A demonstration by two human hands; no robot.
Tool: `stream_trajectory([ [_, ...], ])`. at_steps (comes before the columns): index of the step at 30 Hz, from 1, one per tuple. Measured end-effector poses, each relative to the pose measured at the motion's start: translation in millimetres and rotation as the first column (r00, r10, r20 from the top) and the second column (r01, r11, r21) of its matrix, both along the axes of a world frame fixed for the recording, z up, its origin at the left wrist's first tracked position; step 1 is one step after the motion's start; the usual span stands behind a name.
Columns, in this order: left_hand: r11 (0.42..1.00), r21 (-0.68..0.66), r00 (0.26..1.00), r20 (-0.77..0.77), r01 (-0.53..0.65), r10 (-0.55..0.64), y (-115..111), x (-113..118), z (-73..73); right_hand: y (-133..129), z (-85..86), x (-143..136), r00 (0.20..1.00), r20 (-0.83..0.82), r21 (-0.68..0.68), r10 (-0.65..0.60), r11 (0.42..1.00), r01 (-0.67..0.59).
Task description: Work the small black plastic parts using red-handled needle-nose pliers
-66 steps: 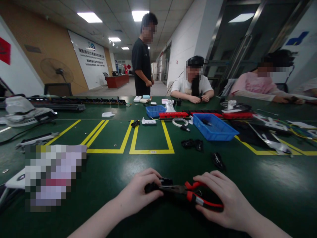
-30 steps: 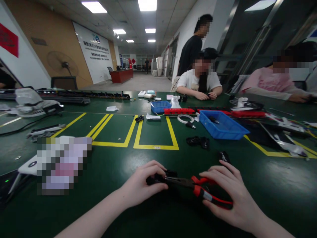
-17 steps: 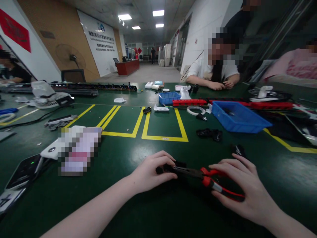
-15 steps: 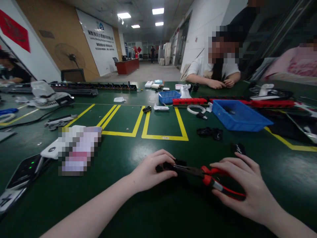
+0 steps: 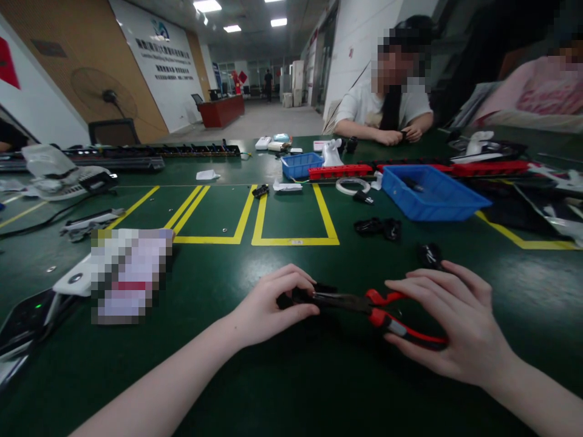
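Nearest, the left hand (image 5: 280,300) is observed with its grip closed on a black part (image 5: 299,295), thumb and curled fingers pinching it from either side. The fingers conceal much of the part, so its shape cannot be determined. The right hand (image 5: 462,321) has its grip around the red handles of the pliers (image 5: 378,315), thumb on the near handle, fingers at the far one; the handles stand well apart. The pliers lie between the hands, their nose pointing at the left hand and meeting the black part at the fingertips. Whether the jaws bite on it cannot be told. All of this is at the near side of the green bench (image 5: 255,394); whether the part bears on the surface is not discernible.

Just beyond the right hand is a shiny black bundle (image 5: 429,255); contact with the fingers cannot be confirmed. Farther out, two dark bundles (image 5: 390,229) sit side by side, right of the yellow tape (image 5: 296,241). Beyond them, a blue tray (image 5: 444,209) contains a dark item (image 5: 412,184). Across the bench, a seated co-worker (image 5: 364,115) has both hands together.
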State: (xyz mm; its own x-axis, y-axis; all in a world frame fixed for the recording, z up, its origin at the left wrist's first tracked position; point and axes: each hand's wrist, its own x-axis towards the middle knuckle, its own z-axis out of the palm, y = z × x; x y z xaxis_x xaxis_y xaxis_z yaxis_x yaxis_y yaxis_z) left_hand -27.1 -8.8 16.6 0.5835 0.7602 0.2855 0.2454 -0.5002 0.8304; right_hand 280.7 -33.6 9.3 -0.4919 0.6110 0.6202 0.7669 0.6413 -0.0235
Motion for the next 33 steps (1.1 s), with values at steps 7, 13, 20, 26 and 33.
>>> stream_trajectory([
  [7, 0.999, 0.041, 1.000, 0.006, -0.014, 0.014, -0.5, -1.0, -3.1, 0.4, -2.2, 0.7, 1.000, 0.006, -0.020, 0.013, 1.000, -0.013],
  [13, 0.999, 0.034, 1.000, -0.025, -0.004, 0.005, -0.5, -1.2, -2.5, 0.7, -1.3, -0.7, 1.000, 0.003, -0.007, 0.029, 1.000, -0.029],
  [20, 0.999, 0.039, 0.999, -0.033, 0.009, -0.008, -0.3, -0.3, -2.8, 0.1, -0.5, -2.2, 1.000, -0.007, -0.052, 0.024, 0.998, -0.025],
  [26, 0.999, 0.044, 0.999, -0.034, -0.018, 0.020, -0.3, -0.5, -2.2, 1.5, -0.8, -0.9, 0.999, -0.026, -0.064, 0.033, 0.997, -0.035],
  [33, 0.995, 0.035, 0.996, -0.002, -0.090, 0.090, -1.1, -0.4, -1.0, 5.5, -1.0, 5.1, 0.999, -0.033, -0.069, 0.034, 0.997, -0.037],
])
